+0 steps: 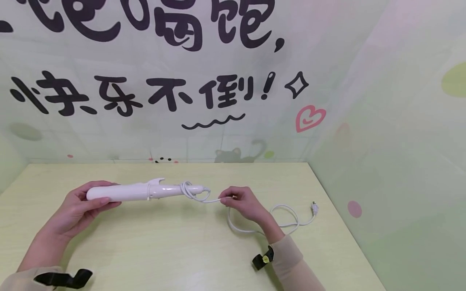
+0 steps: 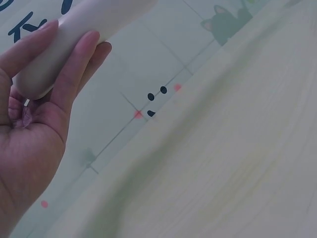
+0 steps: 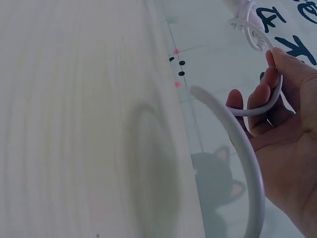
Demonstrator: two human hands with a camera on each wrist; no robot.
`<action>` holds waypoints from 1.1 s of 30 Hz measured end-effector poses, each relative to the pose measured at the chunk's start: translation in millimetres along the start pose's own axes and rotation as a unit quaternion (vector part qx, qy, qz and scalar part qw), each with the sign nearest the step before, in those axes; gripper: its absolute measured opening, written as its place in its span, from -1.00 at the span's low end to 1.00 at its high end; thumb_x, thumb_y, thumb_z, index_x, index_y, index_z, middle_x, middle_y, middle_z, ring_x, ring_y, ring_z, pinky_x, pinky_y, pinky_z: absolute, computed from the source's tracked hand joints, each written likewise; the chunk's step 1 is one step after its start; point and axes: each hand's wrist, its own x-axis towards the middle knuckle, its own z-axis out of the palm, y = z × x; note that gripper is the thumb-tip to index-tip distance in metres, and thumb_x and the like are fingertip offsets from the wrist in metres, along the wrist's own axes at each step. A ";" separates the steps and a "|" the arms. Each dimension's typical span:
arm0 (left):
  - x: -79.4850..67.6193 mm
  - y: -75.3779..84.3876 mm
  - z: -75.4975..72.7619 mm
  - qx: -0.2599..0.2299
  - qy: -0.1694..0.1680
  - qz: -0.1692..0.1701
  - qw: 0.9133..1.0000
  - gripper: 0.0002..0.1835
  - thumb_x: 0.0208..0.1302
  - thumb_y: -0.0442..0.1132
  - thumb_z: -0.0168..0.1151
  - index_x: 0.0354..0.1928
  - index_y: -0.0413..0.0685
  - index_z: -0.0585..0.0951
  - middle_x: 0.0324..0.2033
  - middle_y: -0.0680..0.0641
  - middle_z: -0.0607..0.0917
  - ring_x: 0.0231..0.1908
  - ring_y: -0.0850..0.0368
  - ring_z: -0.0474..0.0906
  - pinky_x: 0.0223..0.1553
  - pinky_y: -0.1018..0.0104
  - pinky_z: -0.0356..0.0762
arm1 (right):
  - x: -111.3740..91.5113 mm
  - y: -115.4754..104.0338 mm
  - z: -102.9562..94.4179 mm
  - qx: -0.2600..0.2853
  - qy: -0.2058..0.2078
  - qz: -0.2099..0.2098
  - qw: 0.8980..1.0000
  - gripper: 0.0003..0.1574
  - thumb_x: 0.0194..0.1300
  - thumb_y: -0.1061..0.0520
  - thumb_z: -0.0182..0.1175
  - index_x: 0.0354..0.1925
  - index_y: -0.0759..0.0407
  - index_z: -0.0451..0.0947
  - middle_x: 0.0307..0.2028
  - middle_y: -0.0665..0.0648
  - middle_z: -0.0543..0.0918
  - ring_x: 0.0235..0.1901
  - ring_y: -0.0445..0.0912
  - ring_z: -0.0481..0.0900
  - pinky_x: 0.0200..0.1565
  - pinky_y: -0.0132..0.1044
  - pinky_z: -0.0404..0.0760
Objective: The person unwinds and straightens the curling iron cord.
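A white curling iron (image 1: 131, 192) is held level above the table, its thick barrel to the left and its thinner handle to the right. My left hand (image 1: 81, 208) grips the barrel end between thumb and fingers; the left wrist view shows the rounded barrel (image 2: 47, 64) in that grip. The white power cord (image 1: 245, 231) loops round the handle's tail end. My right hand (image 1: 242, 202) pinches the cord just right of those loops. In the right wrist view the cord (image 3: 252, 171) passes between thumb and fingertips, then curves across the fingers.
The cord's free length lies in loose curves on the pale wooden table (image 1: 174, 250), ending in a plug (image 1: 314, 208) near the right edge. Printed walls (image 1: 164, 133) stand behind and to the right. Each wrist wears a black camera mount (image 1: 263, 258).
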 end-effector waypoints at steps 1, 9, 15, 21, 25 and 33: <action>-0.2 0.1 -0.3 -0.002 0.000 0.001 1.000 -0.44 0.37 -0.83 -0.27 0.24 -0.45 0.54 0.17 -0.23 0.60 0.14 -0.07 0.61 0.12 -0.03 0.70 | -0.7 -0.6 -0.6 0.002 0.000 -0.003 1.000 -0.85 0.42 0.37 0.24 -0.10 0.46 0.66 -0.21 0.29 0.70 -0.29 -0.18 0.57 -0.24 -0.48 0.67; -3.2 0.1 -3.8 -0.010 0.002 0.003 1.000 -0.44 0.38 -0.83 -0.29 0.24 -0.45 0.54 0.17 -0.24 0.60 0.14 -0.08 0.60 0.12 -0.05 0.70 | -4.5 -1.1 -5.4 0.020 0.004 -0.018 1.000 -0.87 0.41 0.42 0.19 -0.14 0.54 0.62 -0.26 0.36 0.65 -0.31 -0.22 0.56 -0.26 -0.45 0.68; -4.1 0.5 -6.4 -0.012 -0.018 0.002 1.000 -0.43 0.37 -0.83 -0.31 0.26 -0.46 0.52 0.19 -0.26 0.59 0.16 -0.09 0.59 0.14 -0.06 0.68 | -7.2 1.6 -9.7 0.023 0.021 -0.006 0.999 -0.85 0.43 0.43 0.17 -0.14 0.59 0.58 -0.25 0.38 0.63 -0.31 -0.22 0.57 -0.21 -0.38 0.74; -1.9 3.0 -5.5 -0.037 -0.051 -0.004 0.998 -0.42 0.33 -0.86 -0.35 0.24 -0.51 0.50 0.20 -0.31 0.61 0.17 -0.13 0.59 0.17 -0.08 0.63 | -7.6 2.5 -11.6 0.019 0.060 0.018 0.998 -0.83 0.45 0.38 0.18 -0.13 0.56 0.59 -0.28 0.25 0.64 -0.32 -0.18 0.54 -0.22 -0.39 0.72; -3.4 3.4 -6.5 -0.037 -0.060 -0.007 0.998 -0.41 0.33 -0.86 -0.35 0.24 -0.50 0.50 0.21 -0.31 0.60 0.18 -0.13 0.58 0.18 -0.08 0.62 | -8.0 1.7 -14.8 0.009 0.103 0.033 0.994 -0.81 0.48 0.33 0.19 -0.11 0.52 0.61 -0.29 0.37 0.61 -0.35 -0.11 0.50 -0.28 -0.38 0.69; -11.5 4.7 -12.6 -0.009 -0.025 -0.010 1.000 -0.41 0.35 -0.85 -0.31 0.26 -0.46 0.53 0.21 -0.26 0.60 0.16 -0.09 0.59 0.15 -0.06 0.68 | -9.8 1.6 -23.6 0.070 0.193 0.022 0.979 -0.77 0.50 0.34 0.14 -0.09 0.61 0.51 -0.41 0.07 0.52 -0.40 -0.12 0.47 -0.34 -0.45 0.63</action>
